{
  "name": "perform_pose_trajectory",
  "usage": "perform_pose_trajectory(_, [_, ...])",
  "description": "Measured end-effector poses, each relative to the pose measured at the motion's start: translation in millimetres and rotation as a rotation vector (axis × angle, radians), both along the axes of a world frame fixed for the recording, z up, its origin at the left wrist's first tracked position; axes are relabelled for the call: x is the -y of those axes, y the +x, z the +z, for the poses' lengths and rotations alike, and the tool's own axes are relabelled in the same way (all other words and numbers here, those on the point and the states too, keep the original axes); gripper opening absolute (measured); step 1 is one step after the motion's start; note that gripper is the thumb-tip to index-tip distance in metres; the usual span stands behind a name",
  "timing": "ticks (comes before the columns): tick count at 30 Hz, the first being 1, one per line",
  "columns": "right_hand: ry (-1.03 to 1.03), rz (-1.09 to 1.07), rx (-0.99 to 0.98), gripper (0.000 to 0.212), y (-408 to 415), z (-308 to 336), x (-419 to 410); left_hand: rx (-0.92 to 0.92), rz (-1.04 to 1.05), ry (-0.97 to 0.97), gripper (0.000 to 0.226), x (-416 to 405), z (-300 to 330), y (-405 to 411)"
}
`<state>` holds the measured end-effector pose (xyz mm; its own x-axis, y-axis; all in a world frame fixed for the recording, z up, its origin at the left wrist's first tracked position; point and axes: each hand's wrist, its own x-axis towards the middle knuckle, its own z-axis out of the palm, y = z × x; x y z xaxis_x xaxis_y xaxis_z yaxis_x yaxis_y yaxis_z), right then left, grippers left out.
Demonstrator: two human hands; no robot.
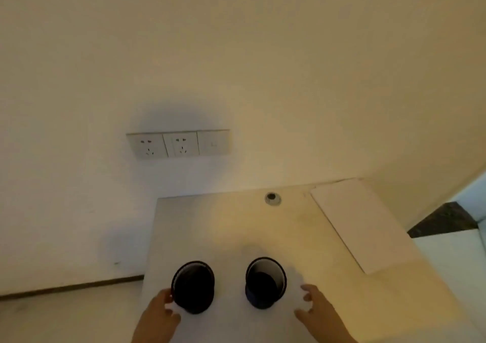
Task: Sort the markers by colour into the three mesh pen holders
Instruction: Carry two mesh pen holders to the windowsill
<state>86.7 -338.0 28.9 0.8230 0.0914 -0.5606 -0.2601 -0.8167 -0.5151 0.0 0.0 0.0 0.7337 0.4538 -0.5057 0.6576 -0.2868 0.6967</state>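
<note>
Step in hand: the person appears to be setting out the pen holders on the table (236,224), judged from both hands sitting beside them.
Left hand: the left hand (160,309) is at 7 o'clock of the scene, its fingers (168,299) touching the near-left wall of the left holder (193,286); whether they curl round it or only rest against it cannot be told in the dim, soft picture.
Right hand: the right hand (314,306) lies at 5 o'clock, just beside the right holder (265,282) but apart from it, its fingers spread and relaxed, holding nothing.
Holders: two dark cylinders stand upright near the table's near edge, side by side with a clear gap between; the third is not in view.
Markers: none shows; both holders look dark inside and their contents cannot be made out.
Doing it well: he or she should keep each holder upright and well apart, so colours stay separate, and leave room for the third.
Risk: the light mesh could tip if nudged at the rim.
Surroundings: a wall socket panel (178,144) at 11 o'clock, a cable grommet (272,198) at 12 o'clock.
</note>
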Motion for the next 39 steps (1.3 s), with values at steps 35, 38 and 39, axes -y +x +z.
perform_pose_trajectory(35, [0.605, -0.025, -0.047, 0.055, -28, -20, -90, 0.217, 0.524, -0.015, 0.074, 67, 17, -90])
perform_pose_trajectory(38, [0.632, 0.085, -0.172, 0.049, -51, -21, -103, 0.193, 0.671, -0.040, 0.068, 74, 18, -141])
perform_pose_trajectory(39, [0.631, 0.117, -0.216, 0.051, -60, -21, -109, 0.184, 0.716, -0.049, 0.068, 76, 18, -159])
